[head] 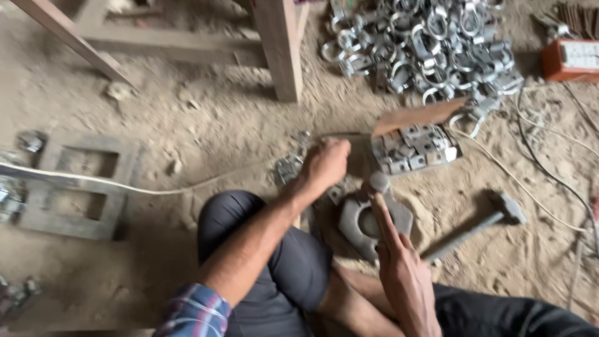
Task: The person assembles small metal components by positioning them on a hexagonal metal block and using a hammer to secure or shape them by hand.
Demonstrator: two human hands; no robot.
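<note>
The person sat on the sandy ground (206,118) with a knee up, and both arms reached out in front.

The left hand (324,163) was curled into a fist. It hovered just above some small metal bits (289,167) that lay in the sand. The picture was blurry there, so I could not tell if it held anything inside the fist.

The right hand (399,268) was stretched long, with one finger pointing forward. The fingertip touched a small round grey knob (378,182). The knob sat at the far edge of a flat grey metal block (355,224) with a round hole in it (the block lay in the sand right in front of the legs). The hand did not grip anything; the fingers were mostly straight.

Just past the block was a low cardboard box (415,146) full of little square metal pieces, with its brown flap standing up. Behind that was a big heap of shiny metal clamps (424,47). A hammer (480,224) lay on the sand to the right of the block, near the right hand but not touching it. An orange box (571,59) sat in the far right corner, and thin wires (549,168) curled over the sand nearby. A wooden post (281,47) stood further back, and a grey frame (78,184) with two square holes lay off to the left.
</note>
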